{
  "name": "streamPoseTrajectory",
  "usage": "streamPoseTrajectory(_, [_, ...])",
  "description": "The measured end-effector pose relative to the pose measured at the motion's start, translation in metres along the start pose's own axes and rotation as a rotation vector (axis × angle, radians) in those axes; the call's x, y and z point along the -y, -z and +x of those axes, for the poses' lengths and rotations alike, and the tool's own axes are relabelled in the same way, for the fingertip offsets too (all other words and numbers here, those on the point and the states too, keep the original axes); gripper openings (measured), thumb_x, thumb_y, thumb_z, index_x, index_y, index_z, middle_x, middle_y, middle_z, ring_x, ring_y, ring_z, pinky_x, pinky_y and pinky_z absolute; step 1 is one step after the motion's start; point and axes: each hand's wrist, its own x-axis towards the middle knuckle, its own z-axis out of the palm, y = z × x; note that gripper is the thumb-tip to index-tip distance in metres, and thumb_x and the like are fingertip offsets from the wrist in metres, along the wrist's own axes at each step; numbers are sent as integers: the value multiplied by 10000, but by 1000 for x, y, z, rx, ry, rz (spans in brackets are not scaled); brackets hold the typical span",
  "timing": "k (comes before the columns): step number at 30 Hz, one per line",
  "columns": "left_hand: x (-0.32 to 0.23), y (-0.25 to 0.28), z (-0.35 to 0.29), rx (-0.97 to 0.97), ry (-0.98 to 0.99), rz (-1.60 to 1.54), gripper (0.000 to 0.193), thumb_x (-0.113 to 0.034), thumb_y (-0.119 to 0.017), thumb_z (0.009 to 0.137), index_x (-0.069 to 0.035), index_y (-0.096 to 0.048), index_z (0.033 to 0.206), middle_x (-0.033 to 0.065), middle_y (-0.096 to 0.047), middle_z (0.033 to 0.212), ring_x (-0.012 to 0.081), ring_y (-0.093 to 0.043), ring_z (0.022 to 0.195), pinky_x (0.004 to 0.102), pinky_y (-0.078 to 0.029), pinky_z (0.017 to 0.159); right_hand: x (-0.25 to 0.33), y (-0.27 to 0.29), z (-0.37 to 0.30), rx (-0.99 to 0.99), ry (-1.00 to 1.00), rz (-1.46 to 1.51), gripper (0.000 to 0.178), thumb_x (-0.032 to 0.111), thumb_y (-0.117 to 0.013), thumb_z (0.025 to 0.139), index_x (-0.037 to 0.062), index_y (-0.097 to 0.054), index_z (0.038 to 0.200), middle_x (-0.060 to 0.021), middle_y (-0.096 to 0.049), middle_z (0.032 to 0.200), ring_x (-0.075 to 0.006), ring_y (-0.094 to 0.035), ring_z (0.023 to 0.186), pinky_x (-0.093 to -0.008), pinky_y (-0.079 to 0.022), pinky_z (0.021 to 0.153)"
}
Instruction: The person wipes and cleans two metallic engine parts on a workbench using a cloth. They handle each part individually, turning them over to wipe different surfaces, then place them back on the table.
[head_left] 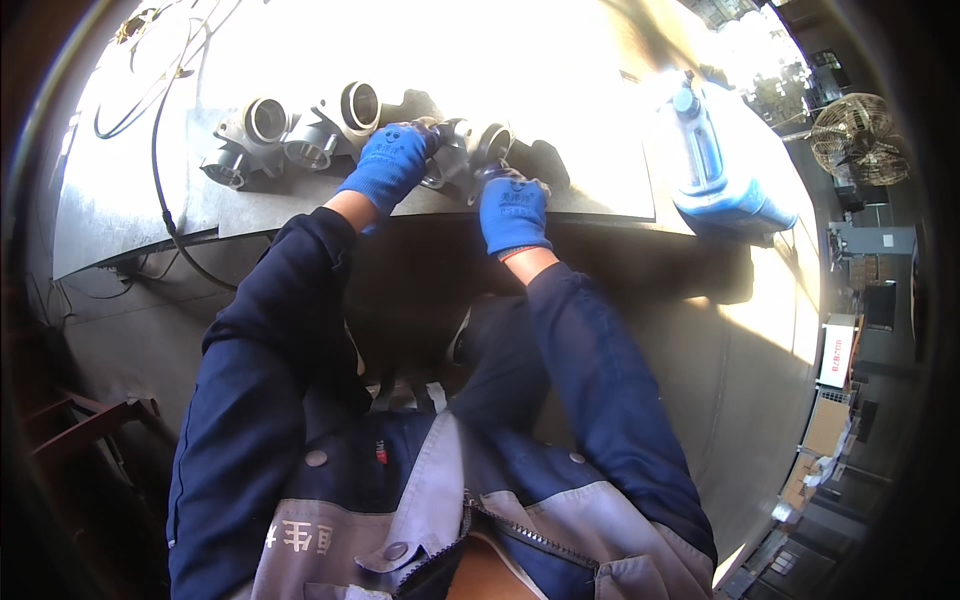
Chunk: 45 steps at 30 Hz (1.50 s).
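Three grey metal castings with round tubular openings stand in a row on the metal worktop. The left casting (265, 122) and the middle casting (358, 105) are untouched. On the right casting (455, 150) both my hands are closed, in blue work gloves with dark fingertips. My left hand (392, 160) grips its left side, beside the middle casting. At its lower right side is my right hand (513, 208), fingers curled round the edge. The gloves hide part of that casting, and my fingertips are hard to make out.
The metal worktop (600, 190) is glaring with sunlight. A blue plastic jug (720, 170) stands at its right end. A dark cable (157, 170) hangs over the left edge. A caged fan (858, 138) is farther right. A reddish metal frame (95, 425) stands low left.
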Motion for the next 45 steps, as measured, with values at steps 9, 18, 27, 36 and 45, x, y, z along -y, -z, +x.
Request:
streamPoseTrajectory(9, [2, -4, 4, -44, -50, 8, 254, -102, -582, 825, -111, -616, 1076, 153, -662, 938, 340, -653, 837, 434, -521, 731, -2, -38, -17, 191, -3, -28, 121, 127, -546, 867, 111, -637, 945, -67, -692, 792, -279, -701, 707, -433, -475, 565])
streamPoseTrajectory(18, [-6, -4, -2, -95, -52, 51, 188, -97, -564, 849, -110, -637, 1022, 128, -673, 936, 308, -660, 893, 401, -527, 752, -6, -49, -37, 1, 94, -240, 90, 115, -592, 803, 133, -681, 802, -62, -687, 759, -231, -675, 643, -395, -451, 518])
streamPoseTrajectory(27, [-12, 5, 22, 26, 2, 111, 138, -127, -624, 801, -59, -657, 916, 183, -660, 780, 352, -654, 783, 443, -525, 690, -59, -4, 0, -60, -85, -13, 143, 156, -531, 873, 132, -670, 901, -62, -710, 776, -209, -703, 739, -391, -483, 609])
streamPoseTrajectory(36, [-8, -16, 20, 66, 80, 182, 186, -172, -610, 831, -21, -634, 936, 168, -674, 815, 324, -677, 809, 420, -538, 716, -49, -31, 26, 43, -88, -152, 140, 128, -572, 845, 150, -709, 865, -46, -705, 781, -207, -692, 721, -389, -461, 556])
streamPoseTrajectory(45, [-3, -24, 22, 112, 167, 198, 168, -225, -632, 827, -88, -652, 920, 152, -683, 891, 339, -673, 826, 425, -537, 711, -8, 2, -6, 151, -68, 157, 136, 134, -586, 807, 76, -707, 829, -109, -708, 788, -291, -700, 715, -419, -521, 594])
